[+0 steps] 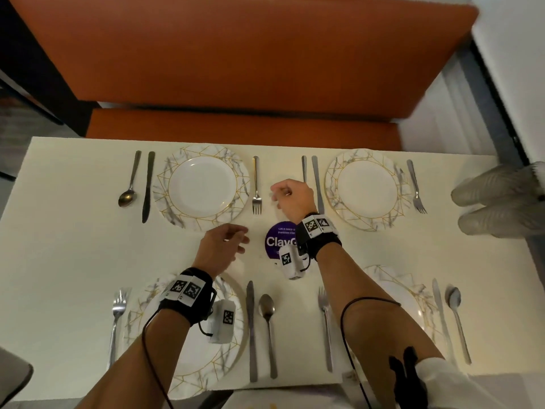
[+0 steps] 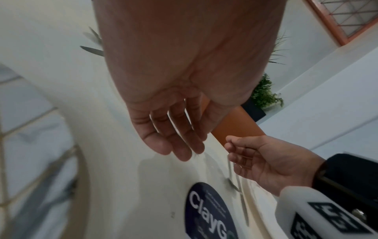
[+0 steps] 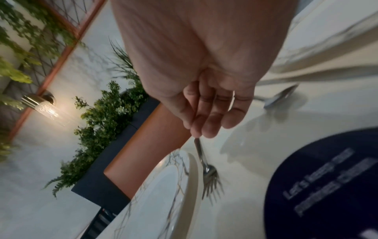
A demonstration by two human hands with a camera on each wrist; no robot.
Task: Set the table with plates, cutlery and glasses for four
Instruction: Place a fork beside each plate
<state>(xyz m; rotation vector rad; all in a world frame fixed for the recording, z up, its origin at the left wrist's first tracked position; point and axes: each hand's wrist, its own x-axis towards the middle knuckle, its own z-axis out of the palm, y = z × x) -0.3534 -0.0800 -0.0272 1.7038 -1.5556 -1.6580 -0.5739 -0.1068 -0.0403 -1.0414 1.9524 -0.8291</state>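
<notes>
While four plates (image 1: 203, 187) and their cutlery (image 1: 250, 329) lie set on the surface (image 1: 73, 246), no glass shows plainly; a faint see-through outline below each hand may be one. The right hand (image 1: 292, 199), fingers curled, round what cannot be told, hovers just right of the far fork (image 1: 256, 187), whose long axis runs away from the person, tines nearest. The left hand (image 1: 224, 245), fingers (image 2: 180, 145) straight and close together, hangs nearer the person. A purple sticker (image 1: 278, 239) reads "ClayG…" and "Let's keep…".

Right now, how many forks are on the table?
4. First fork lies right of the far-left plate; second fork right of the far-right plate; third fork left of the near-left plate; fourth fork left of the near-right plate. Others could be hidden.
</notes>
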